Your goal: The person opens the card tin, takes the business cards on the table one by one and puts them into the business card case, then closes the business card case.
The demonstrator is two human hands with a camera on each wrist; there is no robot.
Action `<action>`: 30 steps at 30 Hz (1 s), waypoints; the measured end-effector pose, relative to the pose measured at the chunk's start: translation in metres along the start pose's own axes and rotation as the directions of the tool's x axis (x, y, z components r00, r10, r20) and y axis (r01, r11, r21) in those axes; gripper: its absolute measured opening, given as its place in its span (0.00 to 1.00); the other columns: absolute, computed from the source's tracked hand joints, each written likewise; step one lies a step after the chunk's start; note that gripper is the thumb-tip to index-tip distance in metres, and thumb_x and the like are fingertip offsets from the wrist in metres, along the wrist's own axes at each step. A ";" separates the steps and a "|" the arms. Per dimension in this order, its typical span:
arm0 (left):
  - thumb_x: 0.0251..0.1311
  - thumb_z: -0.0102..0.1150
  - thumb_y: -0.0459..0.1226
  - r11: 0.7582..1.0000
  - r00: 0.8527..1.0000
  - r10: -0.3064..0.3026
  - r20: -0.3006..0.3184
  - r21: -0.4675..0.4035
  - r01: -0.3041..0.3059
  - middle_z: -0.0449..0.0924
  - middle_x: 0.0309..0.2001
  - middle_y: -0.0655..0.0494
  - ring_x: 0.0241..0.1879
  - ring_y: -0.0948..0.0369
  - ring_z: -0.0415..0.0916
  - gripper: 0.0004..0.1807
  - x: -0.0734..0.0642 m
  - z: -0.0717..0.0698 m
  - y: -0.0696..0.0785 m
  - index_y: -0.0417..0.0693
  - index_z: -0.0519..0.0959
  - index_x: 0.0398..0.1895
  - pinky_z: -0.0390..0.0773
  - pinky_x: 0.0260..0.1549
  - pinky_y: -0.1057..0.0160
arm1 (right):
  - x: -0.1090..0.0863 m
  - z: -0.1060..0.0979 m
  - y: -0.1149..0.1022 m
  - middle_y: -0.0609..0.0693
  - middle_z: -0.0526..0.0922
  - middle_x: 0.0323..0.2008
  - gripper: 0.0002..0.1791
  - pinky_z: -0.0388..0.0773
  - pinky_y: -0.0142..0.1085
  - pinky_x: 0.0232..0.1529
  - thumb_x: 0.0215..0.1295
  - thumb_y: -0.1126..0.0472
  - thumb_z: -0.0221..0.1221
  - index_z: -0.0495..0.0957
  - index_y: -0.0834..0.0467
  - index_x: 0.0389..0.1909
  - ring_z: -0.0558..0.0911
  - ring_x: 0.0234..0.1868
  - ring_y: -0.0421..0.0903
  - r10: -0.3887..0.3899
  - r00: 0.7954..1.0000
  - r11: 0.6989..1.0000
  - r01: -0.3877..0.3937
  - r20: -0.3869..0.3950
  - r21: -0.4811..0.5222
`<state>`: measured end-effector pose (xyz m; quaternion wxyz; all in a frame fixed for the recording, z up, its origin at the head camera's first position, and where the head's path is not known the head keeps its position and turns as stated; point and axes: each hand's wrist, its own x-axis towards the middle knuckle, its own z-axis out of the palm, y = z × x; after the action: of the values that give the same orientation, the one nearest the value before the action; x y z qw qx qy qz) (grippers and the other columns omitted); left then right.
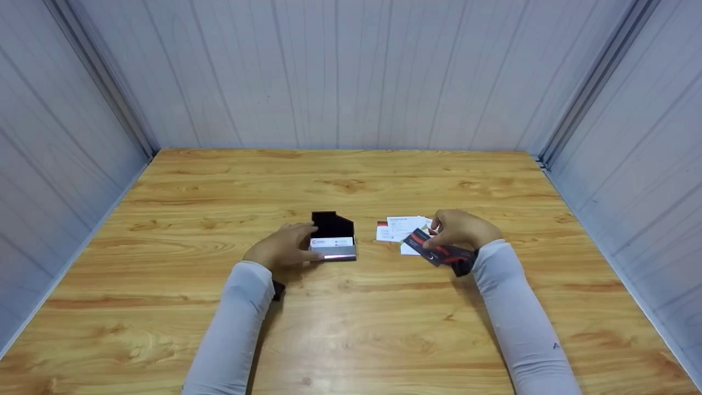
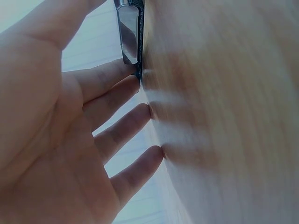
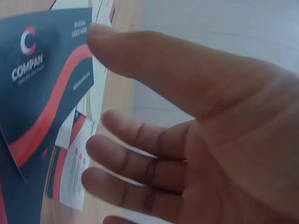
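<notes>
An unfolded business card case (image 1: 333, 249), with a dark lid lying back and a metal front pocket, lies left of centre holding white cards (image 1: 332, 241). My left hand (image 1: 282, 244) holds its left end, thumb at the front and fingertips at the back; in the left wrist view the lower fingertips (image 2: 156, 151) meet the table. My right hand (image 1: 463, 227) is at the loose cards. Its thumb touches the edge of a dark business card (image 3: 51, 65) with a red stripe, while the other fingers (image 3: 100, 149) stay apart from that card.
White business cards (image 1: 405, 223) lie in an overlapping pile beside the right hand. The wooden table (image 1: 345, 329) is bounded by a pale panel wall (image 1: 340, 77) at the back and by walls at both sides.
</notes>
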<state>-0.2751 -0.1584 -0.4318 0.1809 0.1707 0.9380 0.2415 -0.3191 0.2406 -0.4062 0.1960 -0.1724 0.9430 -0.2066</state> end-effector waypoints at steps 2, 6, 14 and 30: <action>0.65 0.61 0.58 1.000 1.000 -0.002 0.001 0.001 0.002 0.51 0.78 0.49 0.77 0.46 0.42 0.46 0.000 0.000 0.000 0.49 0.55 0.80 0.50 0.72 0.43 | 0.000 0.001 0.000 0.57 0.81 0.46 0.31 0.77 0.45 0.45 0.58 0.46 0.72 0.77 0.66 0.51 0.77 0.41 0.49 0.021 1.000 1.000 -0.020 0.013 -0.017; 0.66 0.61 0.57 1.000 1.000 -0.013 0.005 0.001 0.013 0.50 0.79 0.49 0.78 0.46 0.40 0.46 0.002 -0.001 0.002 0.50 0.55 0.80 0.48 0.73 0.43 | 0.001 0.005 -0.001 0.57 0.79 0.45 0.36 0.77 0.44 0.44 0.55 0.42 0.73 0.75 0.67 0.52 0.77 0.41 0.50 0.059 0.998 0.997 -0.058 0.027 -0.043; 0.66 0.61 0.56 1.000 1.000 -0.013 0.010 -0.001 0.013 0.48 0.79 0.48 0.78 0.45 0.39 0.45 0.003 -0.002 0.002 0.50 0.55 0.80 0.47 0.72 0.41 | 0.004 0.009 -0.001 0.57 0.80 0.43 0.39 0.77 0.43 0.44 0.53 0.42 0.73 0.75 0.68 0.52 0.78 0.40 0.50 0.097 0.994 0.993 -0.093 0.049 -0.079; 0.65 0.60 0.59 0.999 1.000 -0.009 0.010 0.034 0.008 0.50 0.79 0.48 0.77 0.45 0.40 0.46 0.002 -0.001 0.000 0.50 0.55 0.80 0.47 0.73 0.42 | 0.006 0.009 0.000 0.57 0.77 0.41 0.30 0.76 0.43 0.42 0.53 0.52 0.75 0.71 0.64 0.46 0.77 0.41 0.51 0.010 0.999 1.000 -0.010 0.033 -0.015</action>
<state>-0.2772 -0.1581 -0.4317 0.1839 0.1710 0.9418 0.2237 -0.3200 0.2351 -0.4156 0.2113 -0.1725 0.9419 -0.1958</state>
